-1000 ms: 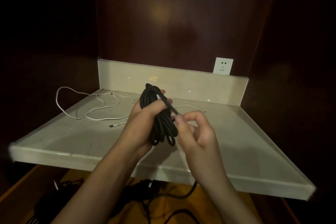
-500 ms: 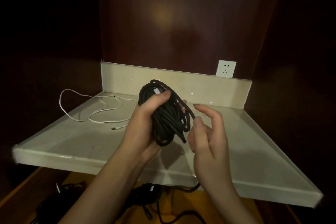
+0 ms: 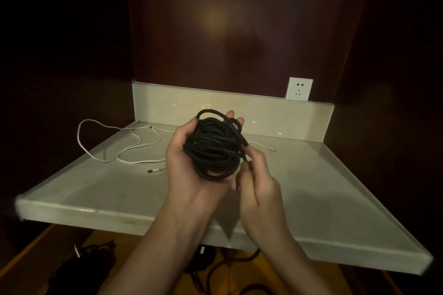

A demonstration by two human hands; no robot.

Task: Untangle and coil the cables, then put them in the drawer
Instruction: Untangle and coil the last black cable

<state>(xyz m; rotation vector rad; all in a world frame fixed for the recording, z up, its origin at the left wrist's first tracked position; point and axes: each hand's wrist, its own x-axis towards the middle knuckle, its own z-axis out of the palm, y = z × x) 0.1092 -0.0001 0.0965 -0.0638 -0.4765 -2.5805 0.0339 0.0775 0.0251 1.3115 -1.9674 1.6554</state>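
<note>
A coiled black cable [image 3: 212,148] lies in the palm of my left hand [image 3: 187,165], whose fingers curl round the bundle above the pale countertop [image 3: 311,189]. My right hand [image 3: 257,175] sits just right of the coil and pinches the cable's loose end at the coil's right edge. A thin white cable [image 3: 124,146] lies loose and uncoiled on the countertop's back left, one end hanging over the left edge. Below the counter's front edge is an open wooden drawer [image 3: 239,278] with dark cables [image 3: 96,261] inside.
A low backsplash [image 3: 275,115] runs along the counter's rear, with a white wall socket [image 3: 299,88] above it at the right. Dark wooden panels close in the back and both sides.
My left hand turned palm up, so the coil now lies flat in it. My right hand came back to the coil's right side and pinches the loose end.
</note>
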